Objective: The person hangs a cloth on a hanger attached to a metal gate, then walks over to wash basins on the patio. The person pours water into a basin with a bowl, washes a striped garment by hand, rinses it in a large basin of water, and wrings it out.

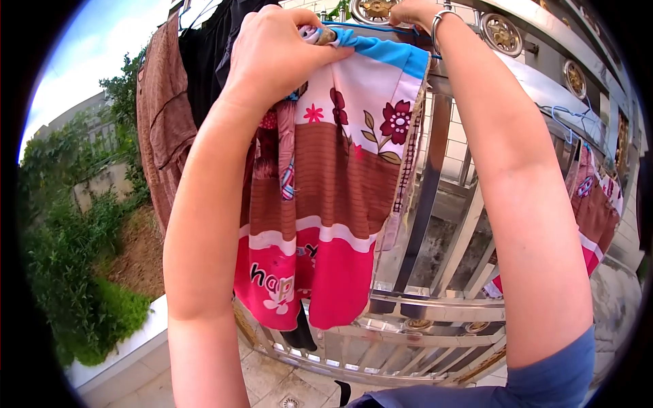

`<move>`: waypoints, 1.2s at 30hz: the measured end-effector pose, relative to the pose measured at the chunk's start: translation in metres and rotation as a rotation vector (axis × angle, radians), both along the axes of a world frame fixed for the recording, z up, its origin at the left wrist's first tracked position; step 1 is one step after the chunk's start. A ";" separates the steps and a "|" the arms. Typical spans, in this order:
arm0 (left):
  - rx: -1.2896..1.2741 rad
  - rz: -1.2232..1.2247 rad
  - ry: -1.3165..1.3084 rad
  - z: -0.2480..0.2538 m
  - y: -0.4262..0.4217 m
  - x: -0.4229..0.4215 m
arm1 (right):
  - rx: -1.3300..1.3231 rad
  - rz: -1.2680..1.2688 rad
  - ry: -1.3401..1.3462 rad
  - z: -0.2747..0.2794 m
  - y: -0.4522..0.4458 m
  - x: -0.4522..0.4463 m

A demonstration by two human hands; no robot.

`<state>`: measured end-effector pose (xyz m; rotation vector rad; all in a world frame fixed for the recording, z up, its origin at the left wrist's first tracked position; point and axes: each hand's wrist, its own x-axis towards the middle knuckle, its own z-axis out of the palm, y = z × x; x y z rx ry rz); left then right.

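Observation:
A printed cloth (333,183) hangs in front of me, with a blue top band, flowers, a brown middle and a magenta hem with lettering. My left hand (269,58) pinches its bunched upper edge between thumb and fingers. Along the cloth's top runs a thin blue hanger (367,27). At the upper frame edge, my right hand (416,12) is curled at the hanger's right part; its fingertips are partly hidden. A bracelet (439,27) circles the right wrist.
Behind the cloth stands a metal railing (442,177) with round ornaments (502,34). Brown (166,109) and black clothes (207,61) hang at left. A similar printed cloth (592,211) hangs at right, near another blue hanger (568,119). Plants (81,265) grow beyond a white ledge (129,343).

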<state>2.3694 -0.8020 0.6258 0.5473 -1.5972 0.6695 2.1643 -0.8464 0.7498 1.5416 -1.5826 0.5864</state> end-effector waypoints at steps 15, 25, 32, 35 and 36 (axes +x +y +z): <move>0.450 -0.190 -0.087 -0.029 -0.015 -0.002 | -0.218 0.470 -0.422 -0.167 0.074 -0.007; 0.912 -0.999 0.196 -0.018 -0.052 0.025 | -0.796 0.182 -0.363 -0.127 0.078 -0.095; 0.918 -1.032 0.187 -0.013 -0.066 0.017 | -0.627 -0.060 -0.562 -0.141 0.105 -0.156; 0.877 -1.157 0.241 -0.014 -0.086 0.025 | -0.776 0.085 -0.431 -0.134 0.104 -0.174; 0.928 -1.185 0.230 -0.005 -0.113 0.039 | -0.777 0.090 -0.381 -0.131 0.105 -0.182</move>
